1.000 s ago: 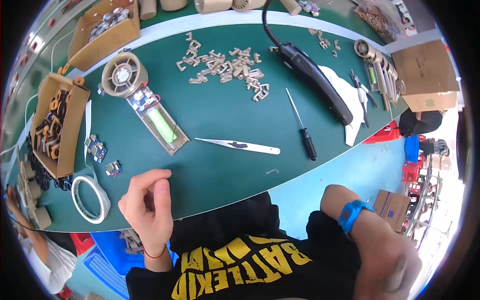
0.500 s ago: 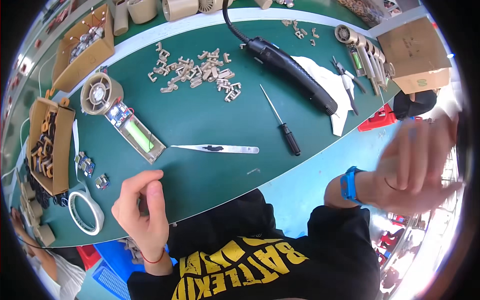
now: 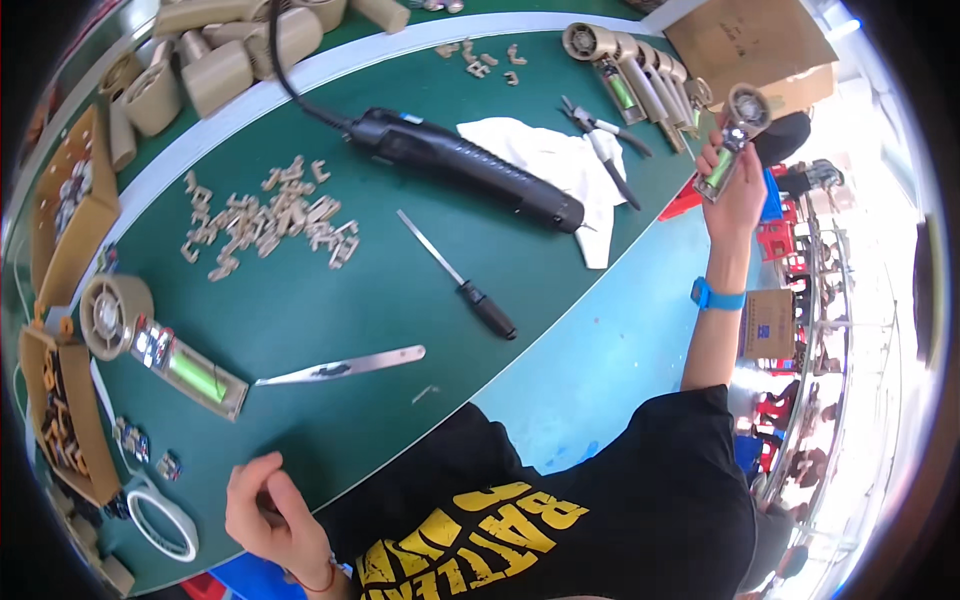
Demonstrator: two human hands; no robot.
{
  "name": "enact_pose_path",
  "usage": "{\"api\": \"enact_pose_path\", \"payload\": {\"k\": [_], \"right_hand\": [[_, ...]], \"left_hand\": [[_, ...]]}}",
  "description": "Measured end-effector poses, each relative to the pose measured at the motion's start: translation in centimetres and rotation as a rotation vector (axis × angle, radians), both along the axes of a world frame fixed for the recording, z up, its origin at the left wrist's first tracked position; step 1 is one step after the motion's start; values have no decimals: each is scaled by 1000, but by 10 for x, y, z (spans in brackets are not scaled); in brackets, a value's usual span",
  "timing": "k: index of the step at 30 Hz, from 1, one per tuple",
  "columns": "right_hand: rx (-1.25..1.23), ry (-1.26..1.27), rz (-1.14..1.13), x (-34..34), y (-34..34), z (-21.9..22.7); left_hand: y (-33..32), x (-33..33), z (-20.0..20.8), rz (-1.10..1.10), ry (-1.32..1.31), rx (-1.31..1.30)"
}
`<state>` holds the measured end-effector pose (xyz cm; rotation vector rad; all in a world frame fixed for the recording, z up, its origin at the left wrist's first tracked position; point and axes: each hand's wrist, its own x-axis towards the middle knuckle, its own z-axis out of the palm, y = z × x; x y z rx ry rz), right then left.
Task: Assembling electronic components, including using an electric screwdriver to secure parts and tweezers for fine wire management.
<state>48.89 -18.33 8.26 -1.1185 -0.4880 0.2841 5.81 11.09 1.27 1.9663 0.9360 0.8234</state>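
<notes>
At the bench's far right end, my right hand [image 3: 742, 190] is closed around an opened handheld fan [image 3: 722, 168], its round head up and a green battery showing in the handle. My left hand [image 3: 275, 515] is over the front edge of the bench at lower left, fingers loosely curled, thumb and index a little apart, nothing visible between them. Above it lies a second opened beige fan [image 3: 195, 377] with a green battery and circuit board. White-handled tweezers [image 3: 345, 367] touch or nearly touch its handle end. A black screwdriver [image 3: 485, 308] lies further right.
A black electric screwdriver [image 3: 470, 165] lies on a white cloth [image 3: 590, 160], beside pliers [image 3: 605, 150]. Small beige clips [image 3: 270, 215] are heaped mid-bench. More fans [image 3: 640, 85] line up before a cardboard box [image 3: 750, 45]. Tape [image 3: 163, 525] and parts boxes [image 3: 75, 420] stand left.
My right hand, blurred with no fan visible in it before, now grips a handheld fan. The view has swung right, so the bench things appear further left. My left hand remains curled near the edge.
</notes>
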Motion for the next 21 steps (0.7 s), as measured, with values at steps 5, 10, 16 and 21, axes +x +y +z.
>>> {"api": "enact_pose_path", "payload": {"k": [5,10,16,21], "right_hand": [[-60,158,-231,94,-82,-24],[-135,232,-310,192,-162,-45],[-657,227,-838,270,-174,-71],[-1077,137,-1014,330,-196,-92]], "left_hand": [[0,-12,-12,-65,-48,187],[-3,-6,3,-31,117,347],[-8,2,6,30,203,410],[-8,-6,0,3,255,370]]}}
